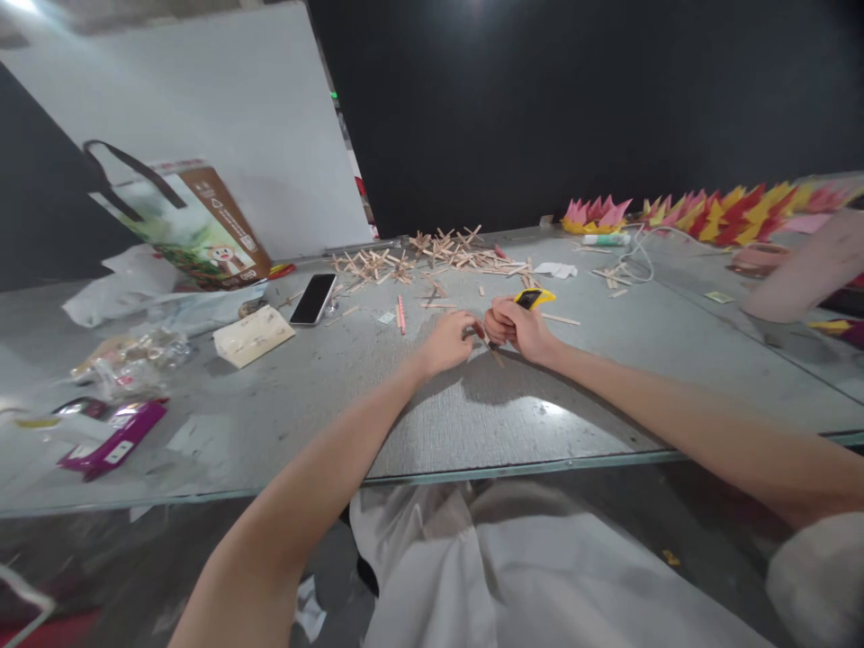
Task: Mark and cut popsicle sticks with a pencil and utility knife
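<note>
Wooden craft sticks are the material at hand, and the head view, the only one, shows both hands meeting at the middle of the grey table (324, 396). The right hand (519, 328) is clenched around a yellow-and-black utility knife (533, 297), whose body sticks out behind the knuckles; the left hand (449, 342) pinches a thin wooden stick (496, 355) just beside it, the stick's free end lying on the tabletop toward the person. Whether the blade touches the wood is too small to tell. To cut well, I judge the stick should lie flat and pressed down, left fingertips kept clear of the blade's path, the stroke short and controlled. A heap of assembled stick pieces (438, 252) lies farther back, well apart from the hands, with a phone (314, 299) to the left and folded paper shapes (708, 211) along the far right edge. Another person's arm (803, 270) rests at the right.
</note>
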A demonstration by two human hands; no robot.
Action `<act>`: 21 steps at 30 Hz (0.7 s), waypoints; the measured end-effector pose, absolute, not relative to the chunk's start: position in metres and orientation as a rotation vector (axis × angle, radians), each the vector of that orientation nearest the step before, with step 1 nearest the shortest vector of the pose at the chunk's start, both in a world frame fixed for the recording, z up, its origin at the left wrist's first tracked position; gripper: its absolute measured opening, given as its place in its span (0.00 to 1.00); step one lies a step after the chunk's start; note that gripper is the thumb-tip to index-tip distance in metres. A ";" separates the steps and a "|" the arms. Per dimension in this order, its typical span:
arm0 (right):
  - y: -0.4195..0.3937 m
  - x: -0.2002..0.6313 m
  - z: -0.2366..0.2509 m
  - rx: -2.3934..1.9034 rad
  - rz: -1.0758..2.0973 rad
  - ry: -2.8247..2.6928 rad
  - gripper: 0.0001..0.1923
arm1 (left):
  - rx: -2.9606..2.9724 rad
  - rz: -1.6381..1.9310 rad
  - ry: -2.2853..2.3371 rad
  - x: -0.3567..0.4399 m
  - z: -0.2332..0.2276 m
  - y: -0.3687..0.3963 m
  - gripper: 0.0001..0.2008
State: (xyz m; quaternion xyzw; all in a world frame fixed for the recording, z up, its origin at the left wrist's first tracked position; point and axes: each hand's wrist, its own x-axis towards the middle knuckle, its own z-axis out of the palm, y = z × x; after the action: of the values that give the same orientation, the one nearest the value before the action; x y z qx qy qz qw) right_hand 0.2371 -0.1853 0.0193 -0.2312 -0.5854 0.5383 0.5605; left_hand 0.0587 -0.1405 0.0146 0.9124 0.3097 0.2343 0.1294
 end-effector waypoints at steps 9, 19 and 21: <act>-0.188 0.235 0.022 -0.548 1.259 -1.371 0.30 | 2.742 0.544 0.892 0.059 0.014 -0.144 0.21; -0.185 0.237 0.019 -0.548 1.264 -1.368 0.27 | 2.724 0.559 0.919 0.059 0.019 -0.144 0.16; -0.184 0.238 0.017 -0.555 1.268 -1.363 0.27 | 2.703 0.569 0.924 0.059 0.019 -0.144 0.16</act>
State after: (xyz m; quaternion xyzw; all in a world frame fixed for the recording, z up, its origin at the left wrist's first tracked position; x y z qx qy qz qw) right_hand 0.2382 -0.1842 0.0173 -0.2358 -0.5792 0.5389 0.5643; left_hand 0.0590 -0.1443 0.0194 0.9220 0.3152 0.1939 0.1141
